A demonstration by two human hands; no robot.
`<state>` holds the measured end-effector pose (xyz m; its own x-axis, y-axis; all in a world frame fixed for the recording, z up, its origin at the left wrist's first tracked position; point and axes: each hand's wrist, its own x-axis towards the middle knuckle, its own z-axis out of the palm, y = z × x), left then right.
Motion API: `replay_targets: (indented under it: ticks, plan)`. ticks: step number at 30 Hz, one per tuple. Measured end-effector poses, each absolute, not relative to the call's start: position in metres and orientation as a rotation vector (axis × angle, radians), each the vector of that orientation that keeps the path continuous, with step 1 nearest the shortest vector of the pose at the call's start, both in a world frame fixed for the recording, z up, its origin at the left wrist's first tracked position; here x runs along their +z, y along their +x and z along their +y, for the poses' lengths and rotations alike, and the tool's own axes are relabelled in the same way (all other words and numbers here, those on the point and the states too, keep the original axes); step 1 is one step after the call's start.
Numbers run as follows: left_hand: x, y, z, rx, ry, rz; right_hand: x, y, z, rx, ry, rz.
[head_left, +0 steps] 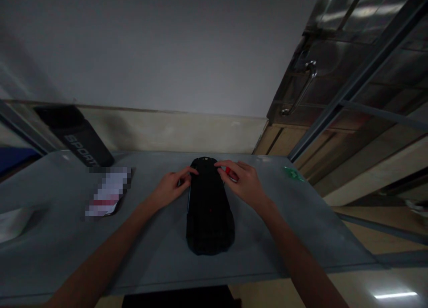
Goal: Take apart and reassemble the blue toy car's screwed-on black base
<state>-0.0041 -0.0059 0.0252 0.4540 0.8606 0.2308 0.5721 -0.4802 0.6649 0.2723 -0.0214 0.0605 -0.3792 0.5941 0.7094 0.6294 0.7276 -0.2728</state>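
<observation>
A long black toy car [210,210] lies in front of me, seemingly with its dark underside up and its narrower end pointing away. My left hand [174,185] grips its far left edge, with the index finger on top and the thumb near the side. My right hand [242,178] is at the far right corner, index finger and thumb touching the car's surface. A small red object [232,174] shows within the curl of that hand; most of it is hidden by the fingers, so I cannot make out its kind.
The grey table [160,259] meets a wall at the back. On the left are a black SPORT box [78,136], a blurred phone-like item [109,192] and a white object [15,223]. A green plastic piece [293,173] lies right. Metal frame bars [334,107] rise beyond the right edge.
</observation>
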Motion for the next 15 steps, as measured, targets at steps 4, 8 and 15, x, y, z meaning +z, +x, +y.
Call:
replay_targets:
  ticks: [4,8,15]
  plan:
    - [0.026,-0.0038,-0.0069,0.743,2.203,1.211,0.0594,0.2721,-0.0211,-0.052,-0.947,-2.084]
    - [0.0245,-0.0044,-0.0053,0.754,2.208,1.209,0.0602,0.2718,-0.022,-0.074,-0.933,-2.071]
    - [0.0237,-0.0049,-0.0048,0.775,2.227,1.173,0.0569,0.2734,-0.019,-0.086,-0.942,-2.055]
